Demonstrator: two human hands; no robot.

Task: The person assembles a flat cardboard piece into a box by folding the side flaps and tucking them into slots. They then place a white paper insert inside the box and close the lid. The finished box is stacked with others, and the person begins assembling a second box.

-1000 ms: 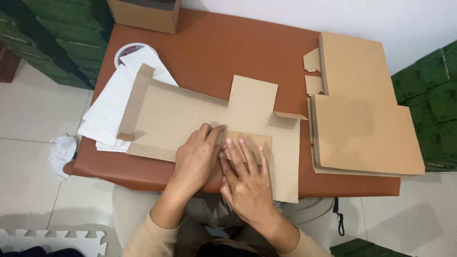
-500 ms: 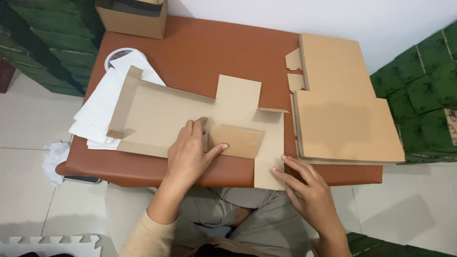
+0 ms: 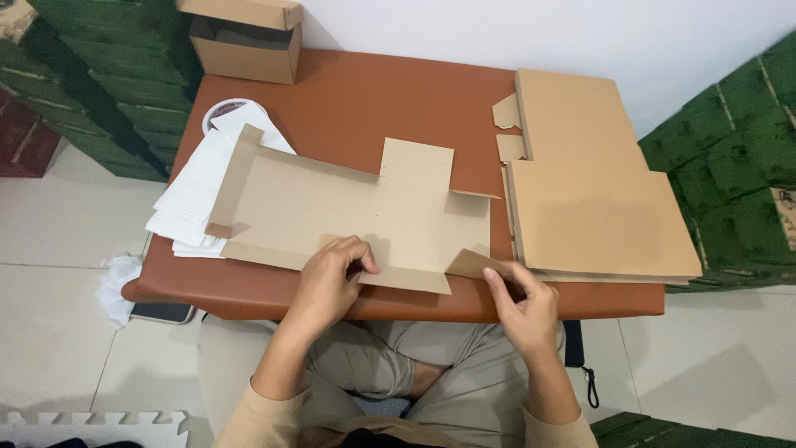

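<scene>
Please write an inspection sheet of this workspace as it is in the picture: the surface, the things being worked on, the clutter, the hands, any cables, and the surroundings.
Surface: brown table, padded look.
Job's things: flat cardboard box blank lies unfolded on the table; its near edge flaps are being handled.
Clutter: stack of flat cardboard blanks at right; white paper sheets at left; assembled cardboard box at the far left corner.
Grippers: left hand pinches the near flap; right hand holds the near right flap.
Cables: nothing seen; a black strap hangs under the table.
Surroundings: tiled floor, white crumpled cloth, green crates on both sides.
</scene>
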